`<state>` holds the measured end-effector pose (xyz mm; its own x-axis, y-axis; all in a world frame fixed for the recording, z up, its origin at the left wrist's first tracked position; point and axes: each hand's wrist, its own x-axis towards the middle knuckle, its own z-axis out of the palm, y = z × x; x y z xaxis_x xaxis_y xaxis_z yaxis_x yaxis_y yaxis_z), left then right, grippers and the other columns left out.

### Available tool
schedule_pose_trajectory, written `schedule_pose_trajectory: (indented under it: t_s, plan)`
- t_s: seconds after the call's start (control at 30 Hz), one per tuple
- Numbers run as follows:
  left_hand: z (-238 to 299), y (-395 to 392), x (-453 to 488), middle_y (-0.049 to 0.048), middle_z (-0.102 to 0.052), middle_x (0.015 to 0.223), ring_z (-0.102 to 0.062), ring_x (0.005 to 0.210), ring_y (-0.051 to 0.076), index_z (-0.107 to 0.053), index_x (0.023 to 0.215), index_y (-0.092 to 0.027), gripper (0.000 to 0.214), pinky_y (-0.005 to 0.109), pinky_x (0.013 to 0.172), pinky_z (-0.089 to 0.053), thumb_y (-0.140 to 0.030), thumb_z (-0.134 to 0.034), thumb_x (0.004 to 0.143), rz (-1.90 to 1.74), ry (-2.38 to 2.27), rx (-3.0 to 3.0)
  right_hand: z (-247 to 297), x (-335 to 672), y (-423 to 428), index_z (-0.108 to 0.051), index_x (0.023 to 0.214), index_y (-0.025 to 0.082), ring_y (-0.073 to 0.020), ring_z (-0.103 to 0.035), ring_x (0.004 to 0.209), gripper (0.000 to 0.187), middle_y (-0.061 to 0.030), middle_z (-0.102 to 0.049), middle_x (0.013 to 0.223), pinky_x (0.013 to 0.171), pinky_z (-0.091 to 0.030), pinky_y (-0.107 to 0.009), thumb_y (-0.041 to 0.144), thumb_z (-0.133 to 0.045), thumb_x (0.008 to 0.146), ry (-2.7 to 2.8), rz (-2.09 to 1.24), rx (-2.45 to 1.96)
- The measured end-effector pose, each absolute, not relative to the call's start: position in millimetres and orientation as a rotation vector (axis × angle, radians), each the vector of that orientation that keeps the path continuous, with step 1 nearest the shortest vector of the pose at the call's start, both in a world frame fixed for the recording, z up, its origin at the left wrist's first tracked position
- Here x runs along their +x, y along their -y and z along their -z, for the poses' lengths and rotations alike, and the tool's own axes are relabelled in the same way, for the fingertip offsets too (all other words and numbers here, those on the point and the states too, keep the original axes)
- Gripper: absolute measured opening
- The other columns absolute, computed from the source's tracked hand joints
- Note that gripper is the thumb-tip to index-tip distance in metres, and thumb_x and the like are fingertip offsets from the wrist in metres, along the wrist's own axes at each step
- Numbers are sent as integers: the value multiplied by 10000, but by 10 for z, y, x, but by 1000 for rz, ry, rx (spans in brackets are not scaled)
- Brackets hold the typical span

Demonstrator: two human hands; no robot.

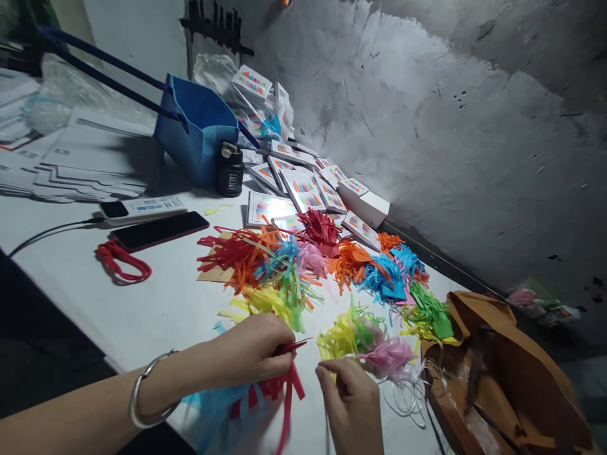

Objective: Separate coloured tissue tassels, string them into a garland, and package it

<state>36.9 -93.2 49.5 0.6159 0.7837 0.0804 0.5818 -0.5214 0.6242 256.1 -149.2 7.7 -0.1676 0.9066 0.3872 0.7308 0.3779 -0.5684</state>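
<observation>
My left hand [263, 347] wears a silver bangle at the wrist and is closed on a red paper tassel [290, 382], whose cut strips hang below the fist. Light blue paper strips [220, 411] lie under that forearm. My right hand [349, 398] is a short way to the right, thumb and forefinger pinched together; whatever is between them is too small to make out. Just beyond it are a yellow tassel [337, 336] and a pink tassel [389, 356]. Thin white string [408, 401] is looped on the table to its right.
More tassels, red [320, 229], orange [351, 262], blue [383, 278] and green [432, 309], are heaped mid-table. Boxes with coloured prints [303, 189] lie behind. A blue bag [190, 142], black jar [230, 170] and phone [161, 231] stand left, a brown bag [526, 379] right.
</observation>
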Motion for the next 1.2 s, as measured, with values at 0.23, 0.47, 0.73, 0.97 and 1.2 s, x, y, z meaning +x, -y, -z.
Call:
schedule_pose_trajectory:
  t_s: [0.23,0.47,0.73,0.97,1.2]
  plan:
    - [-502,976,369,-18,-528,573,-457,523,135,-556,643,-176,191,237,499,-304,-250,-584,816,-468,-946,2133,-317,2319,1403,-754,859,251,-127,-606,660,148,13,-652,716,603,-445,-209,310,-639,931,1691,-652,-1124]
    - [-593,1015,220,89,-673,1209,-590,1108,281,-656,1198,-217,380,342,933,-435,-468,-570,925,-856,-1068,1789,-329,2448,1408,-792,806,275,-118,-577,617,123,23,-627,636,578,-432,-200,355,-729,874,1618,-814,-1050]
    - [-349,1140,554,3,-670,657,-560,614,127,-706,789,-145,432,215,574,-392,-546,-838,701,-741,-675,1030,-86,2459,1487,-646,1290,202,-104,-440,506,448,45,-487,604,476,-373,-203,500,-495,992,1295,-955,-1172]
    - [-317,1122,570,13,-683,687,-549,620,124,-726,793,-136,400,224,586,-402,-516,-831,727,-771,-682,1032,-91,2242,1800,-656,1131,233,-111,-557,556,319,34,-614,660,575,-449,-209,473,-505,985,1264,-716,-1358]
    - [-309,1128,604,2,-661,691,-538,629,124,-731,821,-145,379,222,580,-396,-516,-791,769,-775,-706,1122,-172,2175,1817,-704,973,263,-101,-604,576,235,44,-655,678,617,-471,-180,421,-530,968,1320,-512,-1406]
